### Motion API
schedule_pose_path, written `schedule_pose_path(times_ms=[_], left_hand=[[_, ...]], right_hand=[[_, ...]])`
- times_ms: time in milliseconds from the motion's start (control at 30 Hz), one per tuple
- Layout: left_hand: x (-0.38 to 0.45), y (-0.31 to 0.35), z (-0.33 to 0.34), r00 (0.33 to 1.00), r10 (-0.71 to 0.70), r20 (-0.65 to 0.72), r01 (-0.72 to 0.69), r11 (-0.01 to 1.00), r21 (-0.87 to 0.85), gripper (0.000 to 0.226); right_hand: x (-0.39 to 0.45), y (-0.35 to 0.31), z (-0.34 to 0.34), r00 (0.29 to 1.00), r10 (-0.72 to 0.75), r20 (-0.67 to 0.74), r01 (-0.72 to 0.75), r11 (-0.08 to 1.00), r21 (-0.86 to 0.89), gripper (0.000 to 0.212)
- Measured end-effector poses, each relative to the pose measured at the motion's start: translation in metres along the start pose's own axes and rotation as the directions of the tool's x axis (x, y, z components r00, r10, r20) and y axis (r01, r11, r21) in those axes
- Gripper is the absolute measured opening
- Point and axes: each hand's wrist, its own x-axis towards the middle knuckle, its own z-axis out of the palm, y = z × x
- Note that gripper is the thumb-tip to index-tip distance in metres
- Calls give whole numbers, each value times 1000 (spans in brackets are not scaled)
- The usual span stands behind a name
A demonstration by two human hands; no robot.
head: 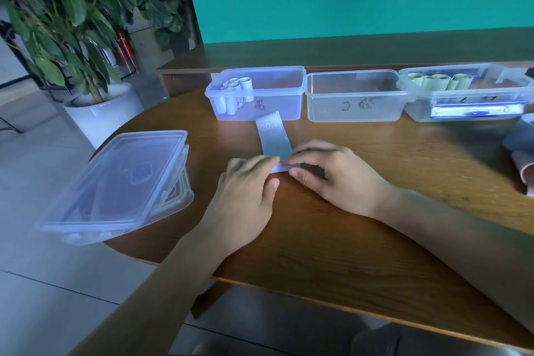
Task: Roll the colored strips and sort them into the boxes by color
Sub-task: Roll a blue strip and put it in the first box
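Observation:
A pale blue strip (274,136) marked "20 LB" lies flat on the wooden table (332,240), its far end near the left box. My left hand (245,188) and my right hand (329,173) both pinch its near end, which is folded over between my fingertips. Three clear plastic boxes stand in a row behind. The left box (257,92) holds several pale blue rolls. The middle box (355,97) looks empty. The right box (468,92) holds several green rolls.
A stack of clear box lids (115,182) sits tilted at the table's left edge. More strips (520,150), bluish and pinkish, lie at the far right edge. A potted plant (86,37) stands on the floor at the left.

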Motion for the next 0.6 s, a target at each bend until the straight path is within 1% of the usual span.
schedule_pose_path(times_ms=[133, 267, 400, 600], left_hand=[[-1, 1, -1, 999, 8, -40, -9, 1000, -20, 40], [1, 3, 0, 1000, -2, 7, 2, 1000, 29, 43], [3, 2, 0, 999, -25, 31, 23, 999, 45, 46], [6, 0, 1, 999, -31, 32, 31, 999, 13, 47]], right_hand=[[3, 1, 0, 999, 24, 37, -23, 999, -29, 36], [7, 1, -1, 999, 30, 44, -28, 999, -37, 37], [8, 3, 2, 1000, 9, 10, -8, 999, -32, 35], [14, 8, 4, 1000, 26, 2, -26, 1000, -5, 30]])
